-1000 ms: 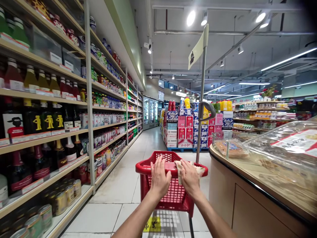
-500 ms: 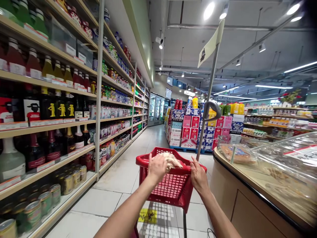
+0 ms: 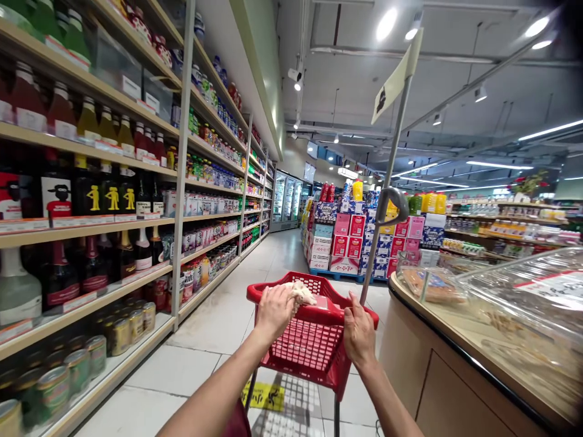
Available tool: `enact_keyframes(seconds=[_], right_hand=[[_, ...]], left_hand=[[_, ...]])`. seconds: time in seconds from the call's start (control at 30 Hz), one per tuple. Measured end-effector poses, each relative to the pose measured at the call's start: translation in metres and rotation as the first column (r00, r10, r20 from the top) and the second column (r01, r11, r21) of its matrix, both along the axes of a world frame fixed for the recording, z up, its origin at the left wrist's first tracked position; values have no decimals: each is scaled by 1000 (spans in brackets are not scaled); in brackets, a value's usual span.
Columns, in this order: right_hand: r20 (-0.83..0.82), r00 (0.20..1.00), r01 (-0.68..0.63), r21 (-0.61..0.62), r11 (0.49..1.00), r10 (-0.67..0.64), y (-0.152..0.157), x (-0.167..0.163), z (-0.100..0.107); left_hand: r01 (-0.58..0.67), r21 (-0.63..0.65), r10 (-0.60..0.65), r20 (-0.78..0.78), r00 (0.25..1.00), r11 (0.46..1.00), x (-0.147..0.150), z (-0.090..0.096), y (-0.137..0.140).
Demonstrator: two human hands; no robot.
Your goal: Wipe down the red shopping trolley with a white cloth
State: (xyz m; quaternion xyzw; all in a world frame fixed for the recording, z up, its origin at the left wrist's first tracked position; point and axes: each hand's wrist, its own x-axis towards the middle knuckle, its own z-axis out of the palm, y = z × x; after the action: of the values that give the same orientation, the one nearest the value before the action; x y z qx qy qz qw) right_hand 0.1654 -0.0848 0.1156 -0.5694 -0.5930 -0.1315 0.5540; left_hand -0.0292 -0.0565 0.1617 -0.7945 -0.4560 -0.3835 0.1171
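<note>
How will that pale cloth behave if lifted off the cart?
The cloth likely flops, since it lies bunched in loose folds at the left hand. It's probably light, being small beside the red basket. Its crumpled shape seems unlikely to roll.

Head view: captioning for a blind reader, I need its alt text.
Left hand holds a pale cloth against a red shopping cart; the right hand rests on its right side. Shelves of bottles and cans line the left.

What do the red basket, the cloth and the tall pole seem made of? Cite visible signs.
Basket: probably glossy plastic, given its moulded red grid and highlights. Cloth: matt fabric, judging by its loose, soft-looking folds. Pole: likely smooth metal, being slim, straight and grey.
</note>
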Motion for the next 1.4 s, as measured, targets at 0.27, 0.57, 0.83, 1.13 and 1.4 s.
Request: enact_keyframes(seconds=[0.27,0.57,0.83,1.13,1.4], right_hand=[[-88,993,-75,23,997,76,-2,-8,4],[-184,975,-114,54,992,123,-6,-10,4],[-136,987,-72,71,995,81,-10,4,2],[-78,996,48,-25,999,-50,-3,0,14],[-90,996,13,11,1000,-12,-17,6,8]], left_hand=[[205,65,-193,-155,969,977,49,-10,-9],[131,56,-125,-97,987,990,33,-8,-6],[98,51,-97,-31,995,994,11,0,0],[243,84,-225,-177,958,966,27,-7,-3],[-10,136,13,-19,1000,991,-19,-15,11]])
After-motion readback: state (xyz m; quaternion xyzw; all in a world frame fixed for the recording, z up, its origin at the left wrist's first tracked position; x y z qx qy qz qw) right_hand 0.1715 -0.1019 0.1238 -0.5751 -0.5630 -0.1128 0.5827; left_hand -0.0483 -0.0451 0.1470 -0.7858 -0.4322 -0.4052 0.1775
